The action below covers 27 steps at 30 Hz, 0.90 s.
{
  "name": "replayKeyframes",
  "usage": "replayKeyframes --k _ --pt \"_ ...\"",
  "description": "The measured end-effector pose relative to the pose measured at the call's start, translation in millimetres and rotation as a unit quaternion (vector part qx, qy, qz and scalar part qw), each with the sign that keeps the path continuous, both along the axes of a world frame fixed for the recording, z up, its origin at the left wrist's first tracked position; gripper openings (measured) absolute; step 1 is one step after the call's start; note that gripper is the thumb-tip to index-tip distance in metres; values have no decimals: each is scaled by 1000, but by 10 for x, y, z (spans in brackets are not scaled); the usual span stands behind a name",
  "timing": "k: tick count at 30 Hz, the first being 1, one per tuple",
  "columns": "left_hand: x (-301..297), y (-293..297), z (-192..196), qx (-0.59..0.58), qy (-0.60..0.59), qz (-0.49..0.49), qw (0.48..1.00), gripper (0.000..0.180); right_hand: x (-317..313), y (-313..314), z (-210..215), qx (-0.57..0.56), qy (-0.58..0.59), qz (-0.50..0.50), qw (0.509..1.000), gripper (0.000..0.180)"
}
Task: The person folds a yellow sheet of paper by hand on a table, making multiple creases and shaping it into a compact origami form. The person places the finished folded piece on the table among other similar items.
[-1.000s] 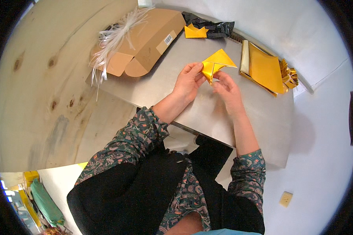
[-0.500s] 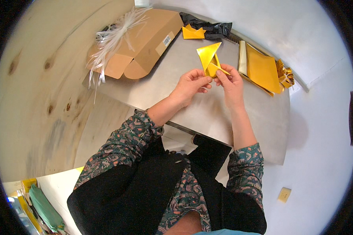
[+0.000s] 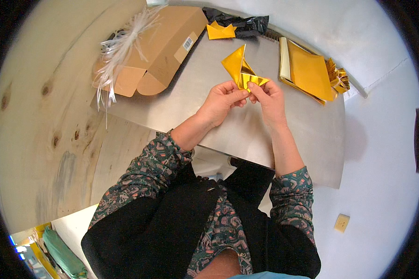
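Observation:
A shiny gold folded paper is held up over the metal table, one tall pointed flap rising at its left and a shorter point to the right. My left hand pinches its lower edge between thumb and fingers. On the right side, my right hand is closed on it too, the thumb pressed along the lower fold. Both hands nearly meet under the paper. A second folded gold paper, shaped like a small crown, lies at the far edge.
At the far left sits an open brown cardboard box with white strips draped over it. Crumpled black plastic lies behind the crown. A stack of gold sheets and crinkled gold pieces lie far right, near the white wall.
The gold paper has tilted and its right side is pressed flatter under my right thumb. The whole view has shifted slightly.

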<state>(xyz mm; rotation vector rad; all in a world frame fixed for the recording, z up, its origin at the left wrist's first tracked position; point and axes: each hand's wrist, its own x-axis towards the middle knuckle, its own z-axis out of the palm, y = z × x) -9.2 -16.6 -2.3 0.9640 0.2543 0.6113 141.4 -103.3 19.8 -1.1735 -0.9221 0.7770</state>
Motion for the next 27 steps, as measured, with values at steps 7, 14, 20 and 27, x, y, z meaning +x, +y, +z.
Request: replayKeyframes --k 7,14,20,27 --pt "9 -46 -69 23 15 34 999 11 -18 -13 1 -13 -13 -12 1000 14" --pt "1 -73 -143 40 -4 33 999 13 10 -46 -15 -37 77 6 996 27" --pt "-1 -137 -145 -5 23 6 1000 10 101 -58 53 -41 82 -24 996 42" --pt "150 101 134 29 83 64 994 15 157 126 111 -34 -3 32 999 24"
